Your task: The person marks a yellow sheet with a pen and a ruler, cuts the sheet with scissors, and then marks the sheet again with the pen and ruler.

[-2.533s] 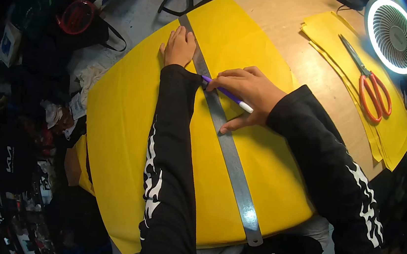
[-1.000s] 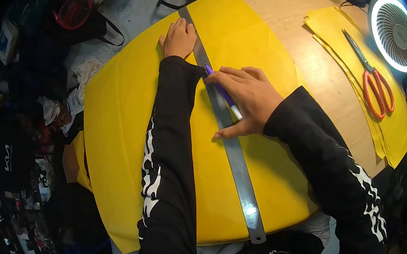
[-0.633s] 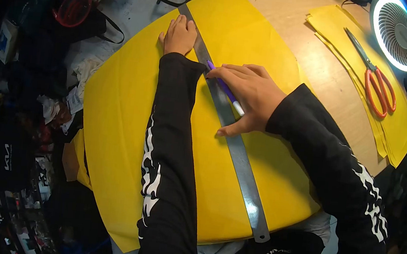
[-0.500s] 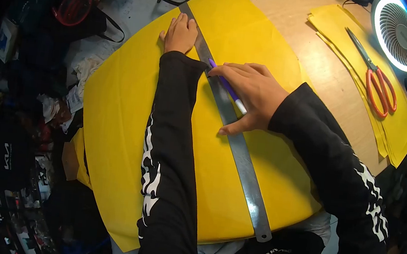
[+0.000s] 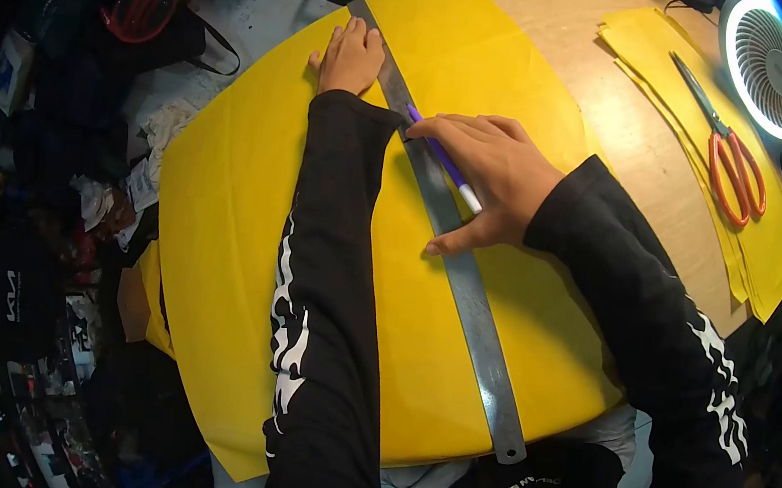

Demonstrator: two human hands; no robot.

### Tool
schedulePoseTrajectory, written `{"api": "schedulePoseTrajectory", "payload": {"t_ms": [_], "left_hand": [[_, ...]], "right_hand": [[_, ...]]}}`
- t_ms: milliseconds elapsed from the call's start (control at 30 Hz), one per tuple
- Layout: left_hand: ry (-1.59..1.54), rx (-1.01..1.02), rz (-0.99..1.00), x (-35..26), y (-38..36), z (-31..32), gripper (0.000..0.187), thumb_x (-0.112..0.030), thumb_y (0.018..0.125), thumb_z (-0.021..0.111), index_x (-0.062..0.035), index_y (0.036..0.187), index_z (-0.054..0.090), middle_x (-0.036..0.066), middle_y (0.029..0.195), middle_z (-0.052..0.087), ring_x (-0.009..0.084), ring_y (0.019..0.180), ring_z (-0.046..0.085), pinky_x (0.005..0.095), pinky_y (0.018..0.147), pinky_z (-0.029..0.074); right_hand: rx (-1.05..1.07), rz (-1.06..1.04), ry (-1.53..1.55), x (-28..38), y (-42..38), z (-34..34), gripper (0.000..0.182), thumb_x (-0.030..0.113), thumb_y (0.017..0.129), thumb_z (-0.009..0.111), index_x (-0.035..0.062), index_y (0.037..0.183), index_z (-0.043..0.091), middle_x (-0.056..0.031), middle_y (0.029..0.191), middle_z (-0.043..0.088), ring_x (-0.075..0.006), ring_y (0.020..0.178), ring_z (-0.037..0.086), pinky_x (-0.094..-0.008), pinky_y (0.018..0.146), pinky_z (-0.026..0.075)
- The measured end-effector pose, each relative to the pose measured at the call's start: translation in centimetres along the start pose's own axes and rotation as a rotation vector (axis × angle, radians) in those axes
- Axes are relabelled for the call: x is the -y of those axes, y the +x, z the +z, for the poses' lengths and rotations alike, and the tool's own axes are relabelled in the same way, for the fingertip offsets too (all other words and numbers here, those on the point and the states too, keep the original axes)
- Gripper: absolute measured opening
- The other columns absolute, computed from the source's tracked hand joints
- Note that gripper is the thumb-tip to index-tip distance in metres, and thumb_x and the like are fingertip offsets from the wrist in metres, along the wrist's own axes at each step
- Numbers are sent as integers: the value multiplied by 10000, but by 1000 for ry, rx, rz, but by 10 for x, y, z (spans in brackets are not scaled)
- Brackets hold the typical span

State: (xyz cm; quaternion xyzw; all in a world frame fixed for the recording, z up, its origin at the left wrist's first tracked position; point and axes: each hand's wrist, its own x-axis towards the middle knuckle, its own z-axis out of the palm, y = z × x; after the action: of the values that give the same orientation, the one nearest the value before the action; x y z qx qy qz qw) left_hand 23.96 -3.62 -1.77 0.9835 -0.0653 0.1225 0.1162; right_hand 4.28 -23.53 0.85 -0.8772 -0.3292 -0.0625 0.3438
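A long metal ruler (image 5: 482, 373) lies across a large yellow sheet (image 5: 237, 256) of smooth material. My left hand (image 5: 351, 61) rests flat on the sheet and the ruler's edge near its far end, fingers extended. Lower down, my right hand (image 5: 489, 173) leans over the ruler, thumb spread away from the fingers, with the thumb tip and fingertips at the ruler. A purple pen (image 5: 451, 171) with a white end runs under the index finger and is held in this hand. The inner fingers are partly hidden.
Red-handled scissors (image 5: 736, 176) lie on a stack of yellow pieces (image 5: 762, 254) at the right of the wooden table (image 5: 548, 18). A lit round fan (image 5: 771, 70) stands at the upper right. Clutter and a red-rimmed object (image 5: 141, 8) fill the left side.
The view has shifted slightly. Both hands, the pen and the ruler keep nearly the same places relative to one another.
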Motion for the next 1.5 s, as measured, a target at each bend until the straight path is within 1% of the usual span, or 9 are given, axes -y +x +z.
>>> {"api": "schedulePoseTrajectory", "payload": {"t_ms": [233, 600, 833, 1100, 1500], "left_hand": [[-1, 25, 3, -4, -3, -6, 547, -414, 927, 320, -130, 1384, 422, 64, 1465, 368, 263, 1364, 314, 486, 1091, 178], [-8, 16, 1, -3, -3, -4, 557, -415, 928, 314, -120, 1390, 414, 73, 1470, 359, 271, 1365, 308, 477, 1096, 169], [-8, -5, 8, -3, -3, -3, 544, -405, 932, 318, -123, 1385, 420, 76, 1460, 374, 274, 1361, 316, 477, 1095, 173], [-1, 26, 0, -6, -4, -7, 549, -410, 930, 322, -124, 1390, 413, 61, 1471, 360, 266, 1366, 309, 474, 1098, 169], [-1, 29, 1, -2, -1, -3, 558, -424, 935, 307, -132, 1403, 394, 55, 1483, 339, 253, 1374, 296, 480, 1095, 163]], "right_hand": [[-11, 3, 12, 1, 0, 0, 941, 469, 503, 848, 125, 1268, 420, -94, 1243, 541, -261, 1221, 470, -426, 1056, 269], [-4, 24, 22, 3, 1, 0, 925, 454, 504, 852, 139, 1257, 416, -83, 1206, 553, -258, 1209, 476, -428, 1057, 267], [0, 19, 13, 2, 1, -1, 936, 495, 510, 840, 130, 1261, 418, -88, 1216, 550, -258, 1213, 474, -431, 1057, 265], [-18, -4, 25, 0, 1, 0, 950, 528, 501, 834, 120, 1255, 424, -91, 1217, 550, -262, 1210, 476, -433, 1046, 272], [-28, -12, 15, -1, 1, 1, 957, 541, 499, 833, 117, 1253, 422, -94, 1210, 551, -274, 1210, 475, -438, 1044, 274]]}}
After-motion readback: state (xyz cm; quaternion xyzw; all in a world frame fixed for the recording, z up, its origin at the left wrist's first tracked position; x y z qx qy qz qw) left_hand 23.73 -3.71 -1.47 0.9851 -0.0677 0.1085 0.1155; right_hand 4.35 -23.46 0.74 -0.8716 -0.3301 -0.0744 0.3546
